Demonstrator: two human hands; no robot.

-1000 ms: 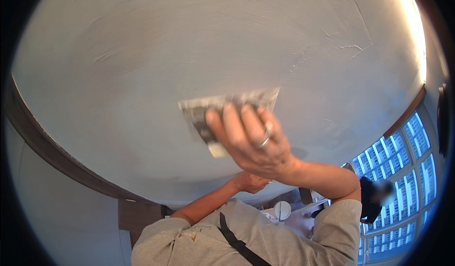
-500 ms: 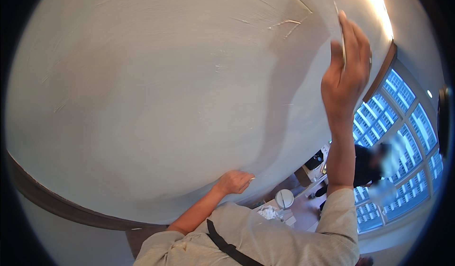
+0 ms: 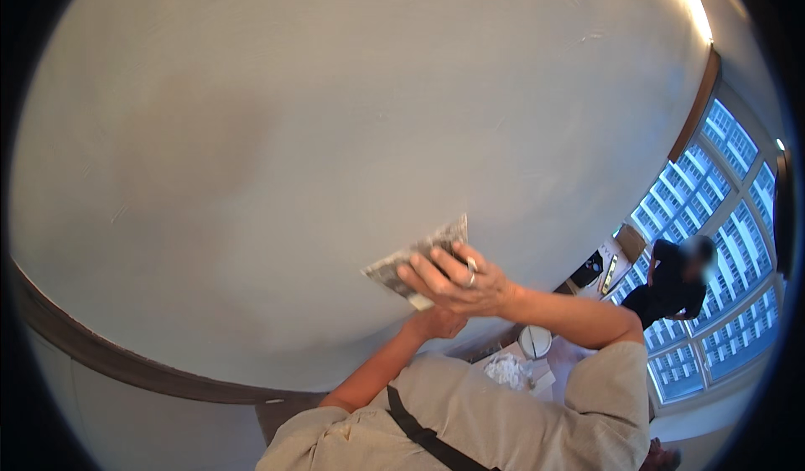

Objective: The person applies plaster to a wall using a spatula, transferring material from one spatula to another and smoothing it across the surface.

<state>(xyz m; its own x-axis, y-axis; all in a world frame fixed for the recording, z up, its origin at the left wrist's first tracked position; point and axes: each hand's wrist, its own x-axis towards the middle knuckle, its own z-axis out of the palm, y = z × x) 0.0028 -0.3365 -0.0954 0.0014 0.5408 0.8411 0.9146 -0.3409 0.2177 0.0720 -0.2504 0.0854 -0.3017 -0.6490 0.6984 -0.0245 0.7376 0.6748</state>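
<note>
In front of me spreads a large pale grey wall point(image 3: 293, 152), smeared with thin plaster and marked by a few short raised ridges near its upper right. My right hand point(image 3: 465, 282) is wrapped round a flat scraper point(image 3: 390, 270), its wide blade streaked with grey plaster and tilted close to the wall. Just below, my left hand point(image 3: 443, 323) is closed, its fingers partly covered by the right hand. A small pale corner shows between the two hands; whose tool it belongs to is unclear.
Dark trim point(image 3: 151, 376) curves along the lower left edge. At lower right stand a white bucket point(image 3: 534, 341) and crumpled white plastic point(image 3: 507, 372). A person in dark clothes point(image 3: 667, 291) stands by tall windows point(image 3: 738, 244); a cardboard box point(image 3: 630, 241) is nearby.
My right hand has come down from the upper right of the wall to just above my left hand, with the scraper in it. Most ridges at upper right have been smoothed away.
</note>
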